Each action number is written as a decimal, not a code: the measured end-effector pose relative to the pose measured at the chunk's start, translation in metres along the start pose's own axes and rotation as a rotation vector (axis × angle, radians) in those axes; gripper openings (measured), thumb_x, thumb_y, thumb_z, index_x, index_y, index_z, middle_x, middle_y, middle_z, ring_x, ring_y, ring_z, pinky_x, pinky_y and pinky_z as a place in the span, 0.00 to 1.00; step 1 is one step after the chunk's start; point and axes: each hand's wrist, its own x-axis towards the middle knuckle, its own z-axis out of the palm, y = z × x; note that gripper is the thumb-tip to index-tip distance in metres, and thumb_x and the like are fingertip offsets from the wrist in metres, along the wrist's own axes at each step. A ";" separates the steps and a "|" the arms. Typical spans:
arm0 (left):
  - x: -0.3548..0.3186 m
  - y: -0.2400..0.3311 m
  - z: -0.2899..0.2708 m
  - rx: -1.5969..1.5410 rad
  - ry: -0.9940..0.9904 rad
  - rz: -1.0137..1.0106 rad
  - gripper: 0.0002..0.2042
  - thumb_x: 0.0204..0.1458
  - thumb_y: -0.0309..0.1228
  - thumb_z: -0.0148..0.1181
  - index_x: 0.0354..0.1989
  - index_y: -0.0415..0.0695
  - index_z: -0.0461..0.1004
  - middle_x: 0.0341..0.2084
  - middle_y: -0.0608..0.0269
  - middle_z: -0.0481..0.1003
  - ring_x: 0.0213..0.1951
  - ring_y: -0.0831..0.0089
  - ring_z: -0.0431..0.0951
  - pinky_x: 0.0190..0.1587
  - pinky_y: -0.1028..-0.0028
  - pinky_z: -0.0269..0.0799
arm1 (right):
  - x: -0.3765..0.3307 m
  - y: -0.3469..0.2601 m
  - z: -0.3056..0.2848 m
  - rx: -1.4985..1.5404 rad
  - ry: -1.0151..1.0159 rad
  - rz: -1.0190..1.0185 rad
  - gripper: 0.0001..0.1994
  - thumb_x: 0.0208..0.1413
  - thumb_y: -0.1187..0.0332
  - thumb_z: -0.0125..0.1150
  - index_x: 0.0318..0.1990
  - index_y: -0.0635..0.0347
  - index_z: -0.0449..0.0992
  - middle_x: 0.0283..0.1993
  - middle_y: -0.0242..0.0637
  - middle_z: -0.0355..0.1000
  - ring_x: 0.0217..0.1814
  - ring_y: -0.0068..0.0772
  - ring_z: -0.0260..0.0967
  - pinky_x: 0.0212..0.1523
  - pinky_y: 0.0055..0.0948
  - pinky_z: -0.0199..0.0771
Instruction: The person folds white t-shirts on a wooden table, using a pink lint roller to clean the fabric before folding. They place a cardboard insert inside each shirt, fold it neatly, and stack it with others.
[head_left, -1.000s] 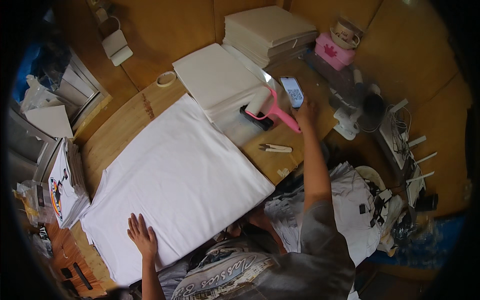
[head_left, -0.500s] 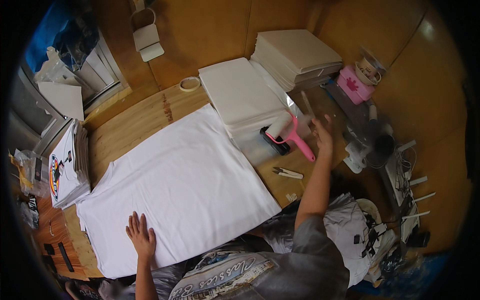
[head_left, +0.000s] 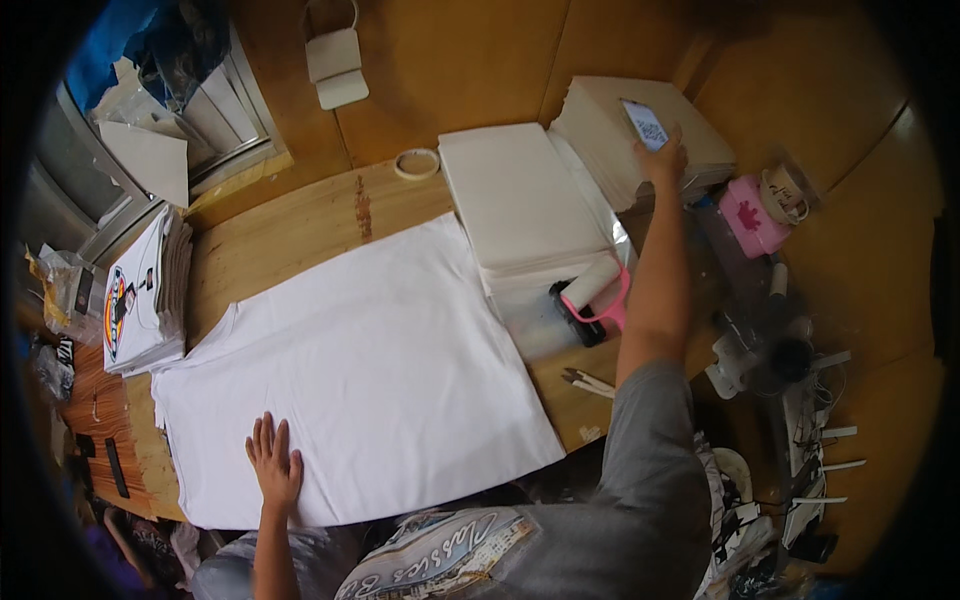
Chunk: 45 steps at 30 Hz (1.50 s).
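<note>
On the tan wooden table [head_left: 290, 240], resting the left hand [head_left: 273, 465] on the flat-spread white cloth shirt [head_left: 380, 360], with fingers slightly apart; holding the slim rectangular lit-screen phone [head_left: 643, 122] in the right hand [head_left: 664, 160], with fingers clamped on its near end, above the tall stack of off-white sheets [head_left: 695, 125] (touching or not, impossible to tell). Seemingly having the spreading done, while leaving the phone unreleased.

A wooden worktop [head_left: 300, 240] bears a white shirt [head_left: 350, 370] left of centre, a tape roll [head_left: 403, 172] at upper centre, snips [head_left: 592, 384] right of centre and folded shirts [head_left: 148, 300] at left.
</note>
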 end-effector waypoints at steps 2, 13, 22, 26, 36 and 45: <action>-0.001 0.000 -0.003 -0.001 -0.003 0.000 0.25 0.40 0.31 0.47 0.52 0.46 0.59 0.57 0.56 0.50 0.59 0.59 0.45 0.58 0.56 0.34 | -0.027 0.010 -0.008 0.064 0.051 -0.233 0.34 0.35 0.62 0.63 0.53 0.59 0.56 0.50 0.54 0.57 0.55 0.49 0.51 0.53 0.37 0.54; -0.006 -0.001 0.003 0.032 0.024 0.003 0.25 0.42 0.31 0.47 0.53 0.47 0.59 0.58 0.57 0.49 0.59 0.58 0.45 0.57 0.54 0.35 | -0.266 0.103 -0.101 0.294 -0.551 -0.072 0.37 0.31 0.61 0.67 0.52 0.60 0.57 0.54 0.51 0.53 0.56 0.51 0.50 0.54 0.41 0.52; -0.005 -0.006 0.003 0.005 0.063 0.027 0.25 0.42 0.33 0.48 0.53 0.49 0.59 0.57 0.57 0.50 0.59 0.57 0.46 0.56 0.52 0.37 | -0.267 0.067 -0.058 -0.141 -0.308 -0.277 0.23 0.26 0.63 0.67 0.38 0.41 0.70 0.53 0.44 0.53 0.54 0.50 0.51 0.47 0.55 0.53; -0.008 -0.005 0.002 -0.022 0.086 0.028 0.24 0.43 0.34 0.48 0.53 0.49 0.59 0.57 0.55 0.51 0.59 0.57 0.47 0.56 0.51 0.37 | -0.264 0.079 -0.064 0.033 -0.249 -0.227 0.22 0.27 0.67 0.64 0.38 0.42 0.72 0.49 0.43 0.58 0.52 0.50 0.54 0.47 0.51 0.55; -0.003 -0.006 -0.005 -0.038 0.063 0.014 0.24 0.42 0.36 0.48 0.52 0.50 0.60 0.57 0.56 0.51 0.59 0.57 0.47 0.56 0.51 0.37 | -0.269 -0.174 0.051 0.278 -0.588 -0.840 0.18 0.29 0.66 0.64 0.36 0.42 0.73 0.45 0.38 0.62 0.48 0.41 0.58 0.46 0.39 0.58; -0.008 -0.004 -0.001 0.005 0.069 0.017 0.24 0.42 0.33 0.48 0.52 0.49 0.60 0.57 0.57 0.51 0.59 0.60 0.47 0.56 0.52 0.37 | -0.287 -0.138 -0.034 0.435 -0.565 -0.788 0.10 0.38 0.77 0.53 0.33 0.62 0.70 0.37 0.38 0.67 0.41 0.40 0.63 0.40 0.32 0.63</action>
